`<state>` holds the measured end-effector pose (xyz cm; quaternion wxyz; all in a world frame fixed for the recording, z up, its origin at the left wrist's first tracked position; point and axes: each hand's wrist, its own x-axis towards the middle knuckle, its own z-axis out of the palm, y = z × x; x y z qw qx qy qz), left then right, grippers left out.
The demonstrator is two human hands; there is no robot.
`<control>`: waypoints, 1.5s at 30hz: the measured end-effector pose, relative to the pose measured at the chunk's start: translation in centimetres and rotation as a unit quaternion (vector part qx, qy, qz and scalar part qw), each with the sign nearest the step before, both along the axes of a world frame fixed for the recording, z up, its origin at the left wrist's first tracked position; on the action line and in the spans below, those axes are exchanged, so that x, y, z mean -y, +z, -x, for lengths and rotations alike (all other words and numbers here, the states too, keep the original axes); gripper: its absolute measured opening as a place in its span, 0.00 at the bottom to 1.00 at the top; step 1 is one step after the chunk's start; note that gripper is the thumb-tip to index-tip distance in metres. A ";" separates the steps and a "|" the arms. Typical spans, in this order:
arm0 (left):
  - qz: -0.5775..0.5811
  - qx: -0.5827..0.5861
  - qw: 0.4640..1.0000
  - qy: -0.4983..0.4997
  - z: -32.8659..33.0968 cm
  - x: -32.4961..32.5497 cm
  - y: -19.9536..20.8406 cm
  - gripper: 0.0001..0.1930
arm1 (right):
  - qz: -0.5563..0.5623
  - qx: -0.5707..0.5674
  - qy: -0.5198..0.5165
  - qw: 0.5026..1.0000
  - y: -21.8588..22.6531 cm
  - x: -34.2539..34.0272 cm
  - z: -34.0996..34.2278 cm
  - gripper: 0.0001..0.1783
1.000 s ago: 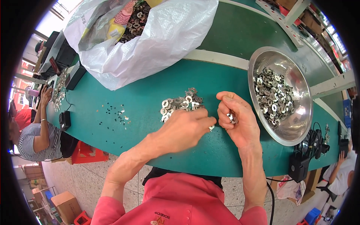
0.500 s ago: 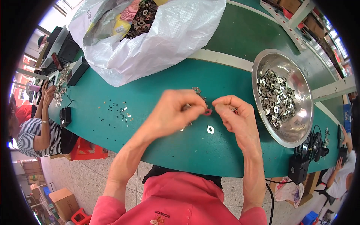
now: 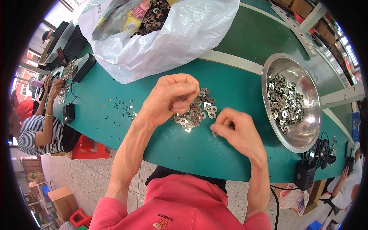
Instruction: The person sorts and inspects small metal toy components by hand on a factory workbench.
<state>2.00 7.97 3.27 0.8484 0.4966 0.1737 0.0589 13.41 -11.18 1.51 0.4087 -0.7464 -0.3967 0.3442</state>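
Observation:
My left hand [image 3: 168, 97] is raised over the left side of a pile of flat, ring-like metal pieces [image 3: 195, 112]. Its thumb and fingers are pressed together, and whatever is between them is too small to tell. Right of the pile, my right hand [image 3: 241, 132] is low over the green table [image 3: 184, 153] with its fingers curled. Dark small metal pieces [image 3: 232, 125] show inside that curl, and a small shiny bit shows at the thumb tip.
A steel bowl [image 3: 263, 96] with many similar pieces stands on the right. At the back lies a white woven sack [image 3: 153, 57], open on more pieces. Small dark bits [image 3: 122, 108] are scattered at left. Black devices and cables [image 3: 305, 176] sit at right. Co-workers are at both sides.
My left hand has moved up and left, uncovering the pile; the reddish bit at its fingertips no longer shows. My right hand has come down-left where a lone metal piece lay, now out of sight.

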 end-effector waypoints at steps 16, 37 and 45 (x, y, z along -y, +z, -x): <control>-0.433 -0.106 0.894 -0.044 0.9 1.0 1.4 0.07 | -0.125 -0.279 -0.144 0.941 0.2 -0.6 -0.3 0.06; -0.514 -0.078 0.854 -0.001 6.3 2.3 -0.6 0.03 | -0.133 -0.130 -0.091 0.978 -0.4 -1.0 1.0 0.07; -0.414 -0.145 0.898 0.012 6.5 1.6 -0.6 0.04 | -0.161 -0.495 -0.073 0.851 -0.2 -0.9 0.5 0.07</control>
